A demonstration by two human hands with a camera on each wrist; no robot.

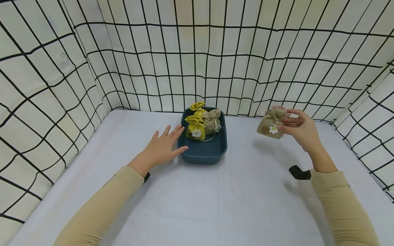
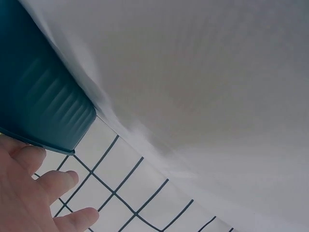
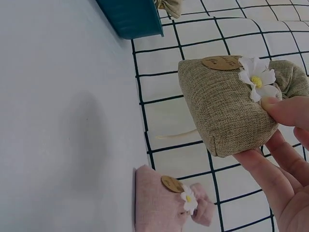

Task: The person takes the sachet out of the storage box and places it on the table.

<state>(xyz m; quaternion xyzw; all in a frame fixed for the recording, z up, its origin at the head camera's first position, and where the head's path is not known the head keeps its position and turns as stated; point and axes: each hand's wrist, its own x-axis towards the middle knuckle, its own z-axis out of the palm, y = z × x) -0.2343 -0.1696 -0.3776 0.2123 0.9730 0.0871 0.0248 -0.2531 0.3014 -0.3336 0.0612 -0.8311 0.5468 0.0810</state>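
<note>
My right hand point(image 1: 304, 133) pinches a beige burlap sachet point(image 1: 268, 127) by its gathered neck, thumb beside the white flower. The sachet is lifted above the table, its shadow below, and an oval brown tag shows in the right wrist view. A pink sachet point(image 3: 157, 200) with a flower and tag stands on the table behind it, mostly hidden in the head view. My left hand point(image 1: 161, 147) is spread flat, fingertips at the left rim of a dark teal tub point(image 1: 203, 160). Inside the tub sit yellow sachets point(image 1: 195, 129) and a beige sachet point(image 1: 211, 123) at the back.
A white cloth covers the table point(image 1: 197, 201). White walls with a black grid net point(image 1: 194, 53) rise at the back and both sides. A black wrist camera mount point(image 1: 299, 173) sticks out beside the right sleeve.
</note>
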